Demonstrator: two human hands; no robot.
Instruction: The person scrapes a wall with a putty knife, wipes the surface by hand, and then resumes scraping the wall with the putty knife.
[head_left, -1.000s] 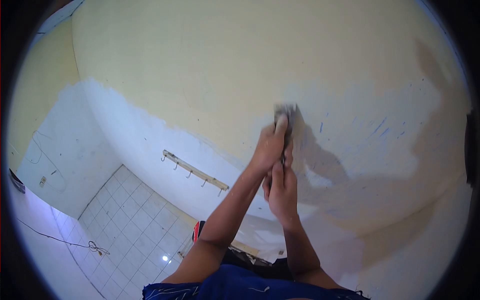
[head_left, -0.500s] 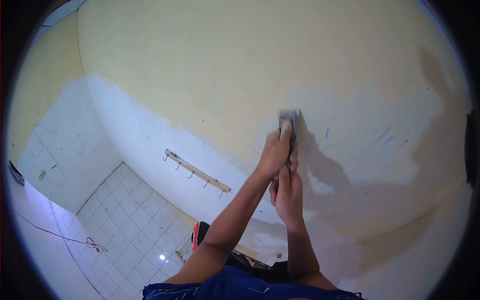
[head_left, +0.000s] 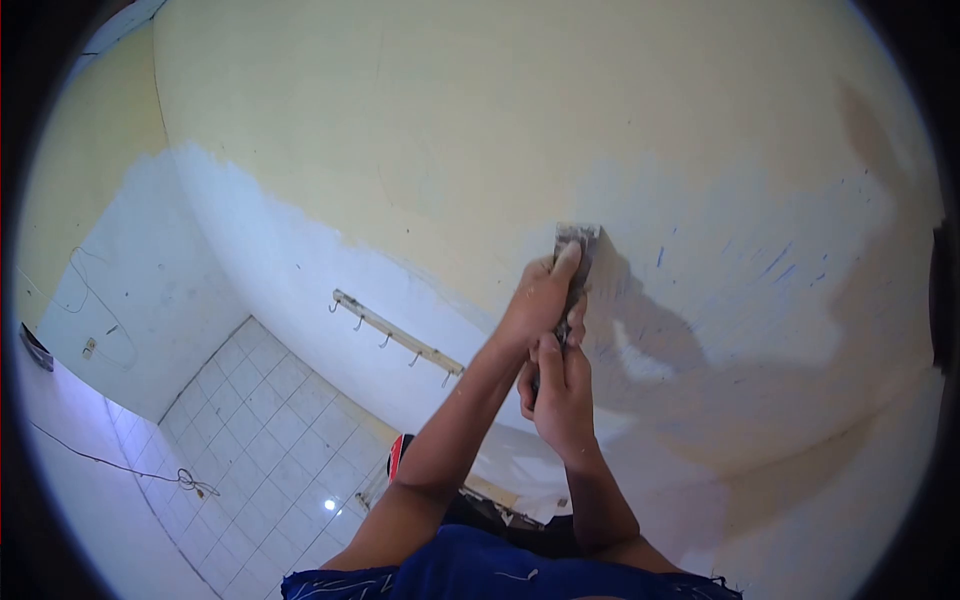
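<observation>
A scraper [head_left: 577, 233] with a flat, pale-smeared blade rests against the wall [head_left: 480, 120], at the border of yellowish and whitish paint. My left hand [head_left: 545, 295] grips it just below the blade, thumb pointing up along it. Lower down, my right hand [head_left: 563, 395] is wrapped round the handle, most of which the fingers hide. Blue streaks and scrape marks lie on the wall to the right of the blade, beside the shadow of my hands.
A hook rail [head_left: 398, 332] is fixed to the wall at the left. White floor tiles [head_left: 270, 430] show at lower left, with a coiled cable [head_left: 190, 482] and a wall socket [head_left: 89, 348] further left. A red and black object [head_left: 397, 455] is beside my left arm.
Both hands have shifted slightly left, the right one also a little down. The scraper now leans more to the right at its blade end, which shows more sharply.
</observation>
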